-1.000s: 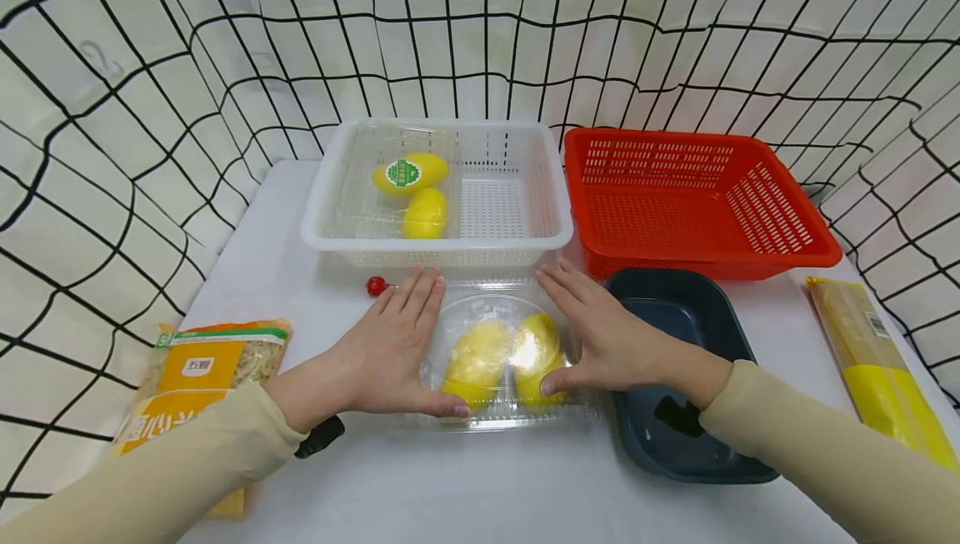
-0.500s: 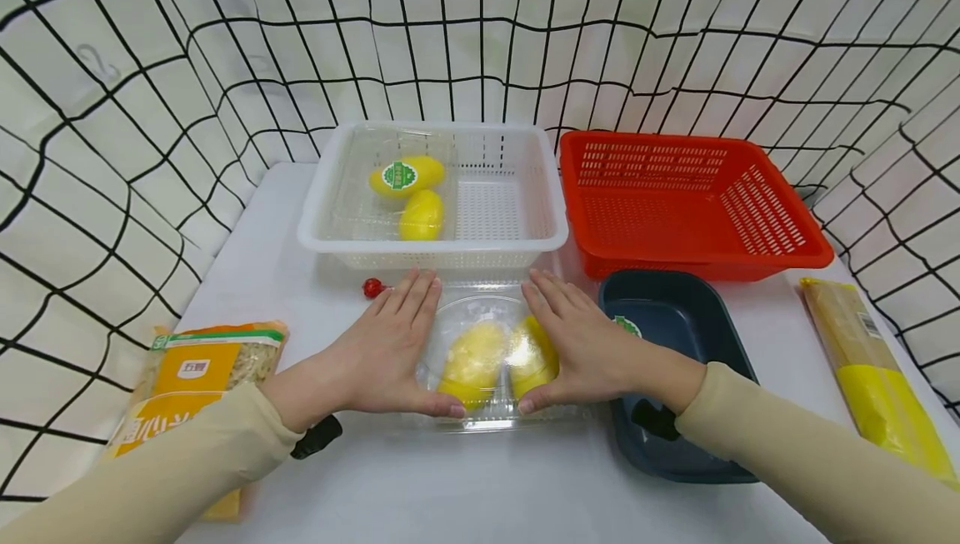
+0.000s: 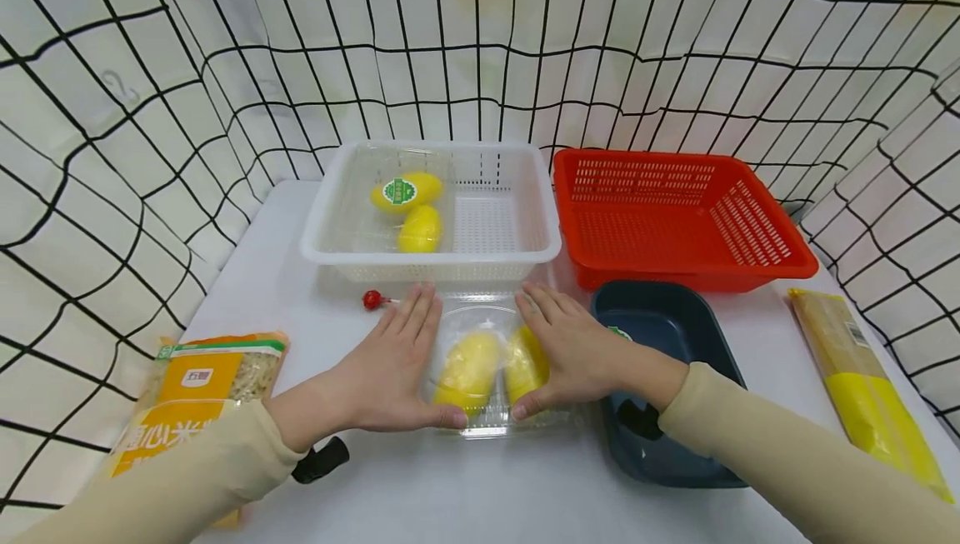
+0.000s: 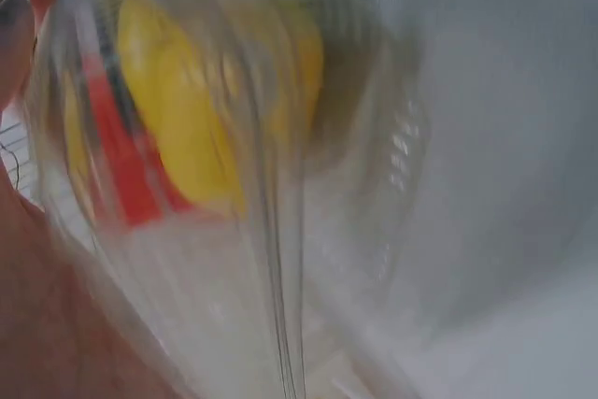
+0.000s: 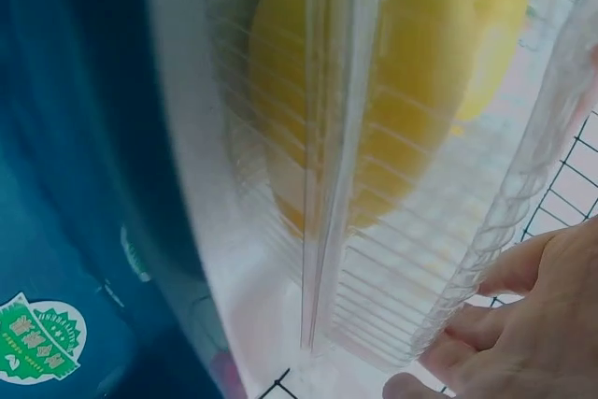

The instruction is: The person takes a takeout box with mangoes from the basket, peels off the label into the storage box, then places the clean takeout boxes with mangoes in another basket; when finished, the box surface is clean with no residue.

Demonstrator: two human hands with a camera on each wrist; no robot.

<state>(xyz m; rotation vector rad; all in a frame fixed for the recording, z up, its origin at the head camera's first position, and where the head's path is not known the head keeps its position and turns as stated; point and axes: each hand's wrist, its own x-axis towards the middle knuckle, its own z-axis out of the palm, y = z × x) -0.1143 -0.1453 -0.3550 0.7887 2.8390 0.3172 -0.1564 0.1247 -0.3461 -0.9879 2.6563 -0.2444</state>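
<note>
In the head view, a clear plastic clamshell box (image 3: 486, 423) with two yellow mangoes (image 3: 468, 369) inside lies on the white table. My left hand (image 3: 393, 365) rests along the box's left side, and my right hand (image 3: 577, 352) lies over its right side, partly covering one mango. Fingers on both hands are extended, thumbs toward the near edge. In the right wrist view, the fingertips touch the box's ribbed side, and its rim seam (image 5: 327, 184) runs vertically in the picture. The left wrist view is blurred, with a mango (image 4: 196, 128) seen through the plastic.
Behind stand a white basket (image 3: 442, 260) holding another box of mangoes and a red basket (image 3: 637, 219). At right are a dark blue bin (image 3: 667, 452) with green-white stickers and a yellow packet (image 3: 870, 386). A grain bag (image 3: 202, 386) and red lollipop (image 3: 372, 300) lie left.
My right hand has moved left, covering more of the right mango and uncovering a sticker in the blue bin. The left hand stays at its side of the box. The head view has shifted slightly.
</note>
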